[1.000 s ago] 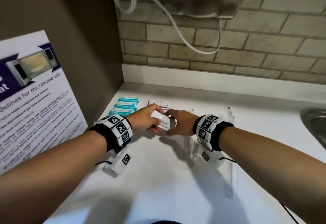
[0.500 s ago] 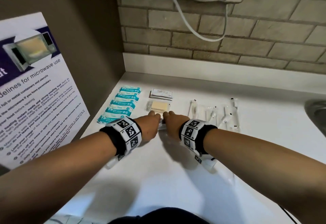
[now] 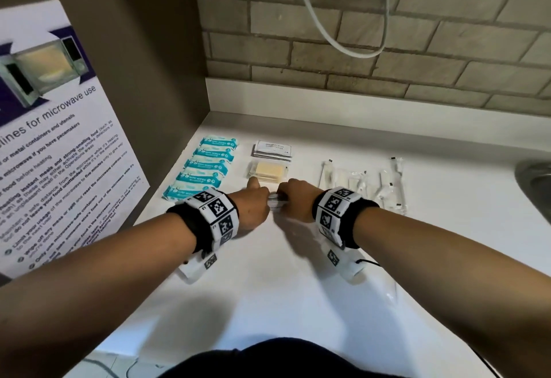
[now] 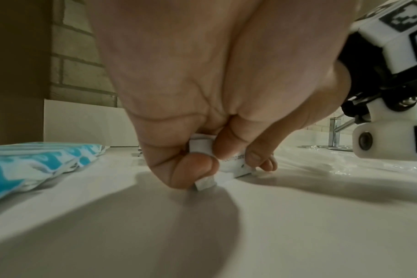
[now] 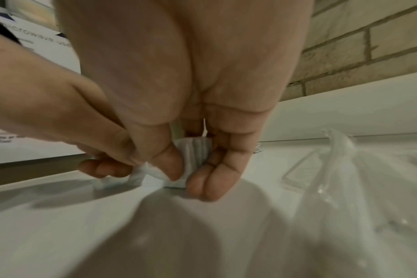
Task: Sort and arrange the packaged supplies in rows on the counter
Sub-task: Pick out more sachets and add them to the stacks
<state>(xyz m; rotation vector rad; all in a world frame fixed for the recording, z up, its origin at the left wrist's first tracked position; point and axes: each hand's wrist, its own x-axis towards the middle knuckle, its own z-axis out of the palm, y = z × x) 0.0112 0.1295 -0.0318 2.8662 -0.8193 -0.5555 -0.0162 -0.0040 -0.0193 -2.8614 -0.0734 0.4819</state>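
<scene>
1. The white sachets [image 3: 275, 202], a small stack of flat packets, sit low on the white counter [image 3: 298, 303] between both hands, just in front of the pale yellow packets [image 3: 269, 171].
2. The left hand [image 3: 252, 209] holds the stack's left end; its grip is narrow, with the thumb [image 4: 191, 169] and curled fingers pinching the packet edges, the lower corner touching the counter.
3. The right hand [image 3: 295, 202] holds the right end in the same way; in the right wrist view its thumb [image 5: 166, 161] and fingers [image 5: 214, 180] pinch the fanned edges of the sachets.
4. Behind the yellow packets lies a stack of grey-white shampoo sachets [image 3: 272, 148], forming a short column.
5. To the left, five teal wipe packs [image 3: 205, 169] lie in an overlapping row running along the wall side.
6. To the right, clear wrapped items [image 3: 363, 182] lie side by side; what is inside them is hard to tell.
7. A microwave-use poster [image 3: 56, 139] leans at the left, and the rim of a metal sink [image 3: 535, 181] shows at the far right.
</scene>
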